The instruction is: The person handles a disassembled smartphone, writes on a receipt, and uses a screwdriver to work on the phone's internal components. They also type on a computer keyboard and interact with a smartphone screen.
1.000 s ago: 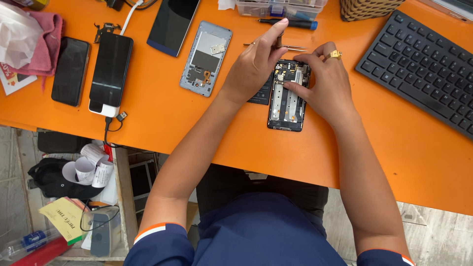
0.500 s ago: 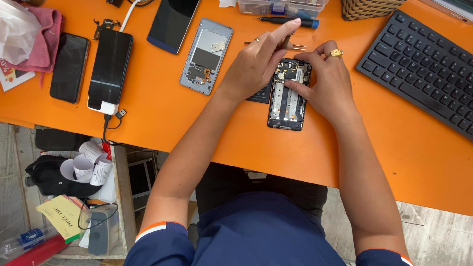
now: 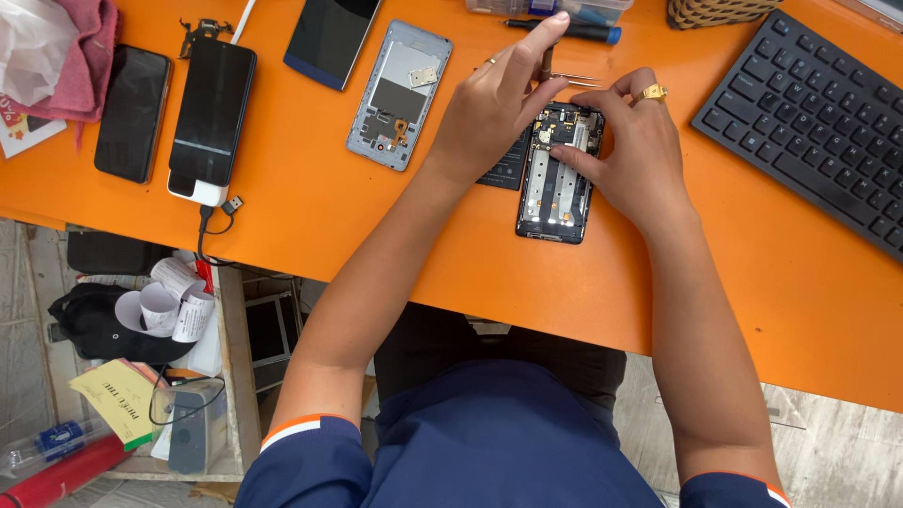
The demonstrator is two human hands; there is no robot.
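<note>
On the orange desk (image 3: pixel 310 216), both hands clamp 1 opened phone (image 3: pixel 555 179), circuitry bare.

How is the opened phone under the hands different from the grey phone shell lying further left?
The opened phone is dark, with metal parts and circuitry showing, while the grey phone shell is pale and mostly bare inside. The left hand works a thin tool at the opened phone's top and the right hand steadies it; the shell lies untouched. Both lie flat on the orange table, insides up.
</note>
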